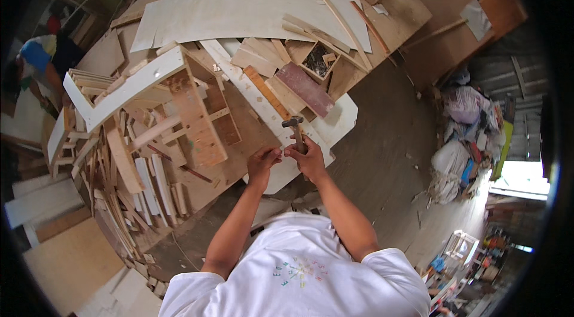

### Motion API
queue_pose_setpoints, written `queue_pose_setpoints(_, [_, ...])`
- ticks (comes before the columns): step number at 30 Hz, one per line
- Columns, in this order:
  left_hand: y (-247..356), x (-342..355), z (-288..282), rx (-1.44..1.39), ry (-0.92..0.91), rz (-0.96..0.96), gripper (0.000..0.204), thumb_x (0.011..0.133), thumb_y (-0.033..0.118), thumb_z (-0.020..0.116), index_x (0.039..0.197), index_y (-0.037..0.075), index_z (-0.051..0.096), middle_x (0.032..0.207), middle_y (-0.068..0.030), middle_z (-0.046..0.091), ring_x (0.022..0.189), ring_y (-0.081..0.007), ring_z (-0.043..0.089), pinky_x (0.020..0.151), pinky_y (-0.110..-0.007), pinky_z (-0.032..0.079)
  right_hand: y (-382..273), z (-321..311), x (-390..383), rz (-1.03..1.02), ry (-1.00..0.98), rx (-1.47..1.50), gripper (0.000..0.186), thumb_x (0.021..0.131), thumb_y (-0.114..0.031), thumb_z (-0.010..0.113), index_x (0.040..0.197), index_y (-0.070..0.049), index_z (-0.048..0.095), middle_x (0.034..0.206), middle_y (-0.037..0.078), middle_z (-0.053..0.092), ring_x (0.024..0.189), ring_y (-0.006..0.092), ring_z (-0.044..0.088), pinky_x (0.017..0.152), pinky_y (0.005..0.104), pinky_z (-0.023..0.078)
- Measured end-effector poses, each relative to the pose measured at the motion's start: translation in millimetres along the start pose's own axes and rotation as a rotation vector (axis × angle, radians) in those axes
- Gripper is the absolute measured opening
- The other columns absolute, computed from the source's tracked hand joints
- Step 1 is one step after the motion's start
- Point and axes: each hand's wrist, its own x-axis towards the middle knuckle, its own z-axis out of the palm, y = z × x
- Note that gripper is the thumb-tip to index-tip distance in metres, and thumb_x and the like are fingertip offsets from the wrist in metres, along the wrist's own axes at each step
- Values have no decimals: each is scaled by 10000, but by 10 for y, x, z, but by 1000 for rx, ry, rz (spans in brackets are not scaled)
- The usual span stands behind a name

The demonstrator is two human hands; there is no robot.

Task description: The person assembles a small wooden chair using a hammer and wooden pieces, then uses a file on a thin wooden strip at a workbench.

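Observation:
A hammer (298, 134) is in my right hand (309, 161), its handle gripped and its metal head pointing up and away from me. Just to the left, my left hand (260, 166) is closed in a pinch, its fingertips close to those of my right hand. Whatever sits in that pinch is too small to make out. Both hands are over a white panel (342, 118) at the table's near edge. A long white board (239, 78) runs away from there, with a brownish wood strip (265, 91) and a reddish board (306, 88) beside it.
A wooden frame (194, 107) stands on the table to the left, above stacked wood strips (156, 188). Farther off are a small box (318, 63) with dark contents and a wide pale sheet (239, 15). Bags (452, 158) lie heaped on the right. Another person (40, 57) is at far left.

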Motion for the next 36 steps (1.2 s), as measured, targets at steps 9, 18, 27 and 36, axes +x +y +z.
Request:
queue_pose_setpoints(9, [-316,361,358,654,276,401,157,967,122,755,1065,0,763,934,-80,763,863,-134,729,797,-294,585,32,-308,765,-187,-150,-475,488,849,-145,811,1270,6,616,948,114,764,867,201,749,808,334,573])
queue_pose_setpoints(18, [-364,473,306,197,326,259,145,961,40,737,1081,-39,759,1029,-125,765,886,-175,740,828,-323,629,170,-318,1014,-332,-247,-632,489,863,-120,809,1299,-39,602,937,83,760,778,160,724,735,312,578])
queue_pose_setpoints(27, [-312,454,313,-70,428,149,253,891,38,810,1079,-100,709,986,-162,740,897,-217,735,848,-388,661,194,-335,1086,-370,-325,-593,420,870,-129,786,1231,-58,585,902,172,727,822,331,743,738,416,570])
queue_pose_setpoints(36, [-370,476,367,1,500,219,225,858,12,829,1054,-39,731,979,-100,756,868,-146,709,817,-278,576,98,-378,1059,-339,-276,-586,361,925,-202,766,1222,-39,643,935,191,736,855,346,737,753,412,564])
